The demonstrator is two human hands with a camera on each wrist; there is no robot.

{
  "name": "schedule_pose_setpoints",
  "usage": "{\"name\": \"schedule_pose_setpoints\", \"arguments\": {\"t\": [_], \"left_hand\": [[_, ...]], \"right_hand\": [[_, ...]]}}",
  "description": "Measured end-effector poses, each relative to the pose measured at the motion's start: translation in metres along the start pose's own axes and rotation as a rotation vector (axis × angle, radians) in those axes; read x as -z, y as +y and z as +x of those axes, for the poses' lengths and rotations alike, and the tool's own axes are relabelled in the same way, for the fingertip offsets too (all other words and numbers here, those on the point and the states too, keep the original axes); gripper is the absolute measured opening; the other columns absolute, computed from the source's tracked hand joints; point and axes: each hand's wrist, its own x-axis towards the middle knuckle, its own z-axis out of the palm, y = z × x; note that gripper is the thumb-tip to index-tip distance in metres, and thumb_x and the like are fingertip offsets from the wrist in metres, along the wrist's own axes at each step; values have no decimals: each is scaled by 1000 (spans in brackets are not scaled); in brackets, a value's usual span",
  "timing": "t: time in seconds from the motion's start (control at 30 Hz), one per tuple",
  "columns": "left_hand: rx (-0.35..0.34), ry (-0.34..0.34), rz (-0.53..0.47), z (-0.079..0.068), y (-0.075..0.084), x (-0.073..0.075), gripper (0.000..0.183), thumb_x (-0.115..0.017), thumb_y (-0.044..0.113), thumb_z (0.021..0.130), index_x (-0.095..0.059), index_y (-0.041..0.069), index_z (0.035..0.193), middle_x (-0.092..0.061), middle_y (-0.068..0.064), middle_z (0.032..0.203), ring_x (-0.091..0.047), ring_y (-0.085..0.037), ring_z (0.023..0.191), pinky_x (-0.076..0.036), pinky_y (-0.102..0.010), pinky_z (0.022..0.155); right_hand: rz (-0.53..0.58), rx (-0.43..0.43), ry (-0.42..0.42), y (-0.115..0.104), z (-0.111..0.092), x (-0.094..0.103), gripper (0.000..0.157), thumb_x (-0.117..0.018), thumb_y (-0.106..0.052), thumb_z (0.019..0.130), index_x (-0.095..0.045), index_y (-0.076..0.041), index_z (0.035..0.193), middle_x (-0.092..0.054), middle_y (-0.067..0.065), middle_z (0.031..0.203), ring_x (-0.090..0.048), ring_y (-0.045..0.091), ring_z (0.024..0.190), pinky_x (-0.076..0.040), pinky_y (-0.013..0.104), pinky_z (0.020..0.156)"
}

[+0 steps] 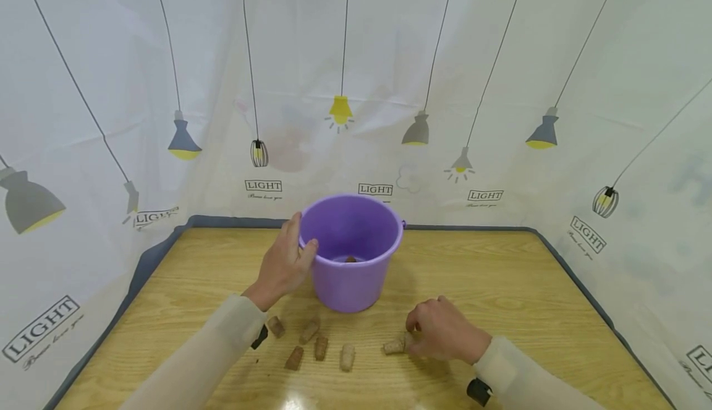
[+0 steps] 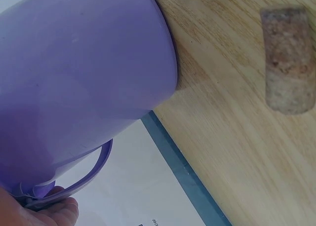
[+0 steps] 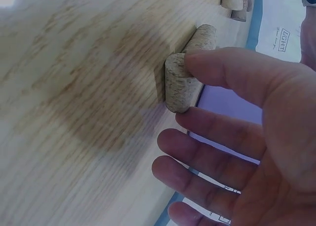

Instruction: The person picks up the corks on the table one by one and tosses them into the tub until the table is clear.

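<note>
A purple bucket (image 1: pixel 351 283) stands upright on the table, with a small brown piece (image 1: pixel 350 260) visible at its bottom. My left hand (image 1: pixel 285 263) grips the bucket's left rim; in the left wrist view its fingers (image 2: pixel 61 213) lie by the base of the purple handle (image 2: pixel 98 164). To the right of the bucket, my right hand (image 1: pixel 445 329) pinches a cork (image 3: pixel 177 83) between thumb and index finger, low over the table. Another cork (image 1: pixel 394 346) lies right beside the pinched one.
Several more corks lie in front of the bucket, among them a pale one (image 1: pixel 347 357) and a darker one (image 1: pixel 294 358). The wooden table (image 1: pixel 478 261) is bordered by a dark blue edge, with a lamp-printed white cloth (image 1: pixel 300 45) behind and at the sides.
</note>
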Motion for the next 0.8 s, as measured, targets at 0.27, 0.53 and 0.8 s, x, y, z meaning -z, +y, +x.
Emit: {"name": "schedule_pose_setpoints", "arguments": {"t": [0.27,0.53,0.8], "left_hand": [[-3,-2,-4,0,0,0,74,-47,36,102,-21,-3,161,-38,-28,156,-51,-44,132,-46,-60,104],[-3,1,3,1,0,0,74,-47,35,102,-21,-3,161,-37,-28,156,-50,-44,133,-44,-60,106],[-2,0,4,1,0,-1,74,-47,35,102,-22,-3,160,-38,-28,155,-51,-44,131,-45,-60,104]], "right_hand": [[-7,-20,10,-1,0,4,13,-86,-26,71,-78,-17,77,-63,-14,66,-49,0,60,-43,31,64],[12,-26,88,-2,-1,12,10,-79,-21,77,-80,-13,82,-74,-3,80,-65,8,72,-50,45,73],[13,-27,201,-1,2,15,14,-83,-26,79,-80,-13,82,-75,-2,80,-69,11,73,-54,46,76]]}}
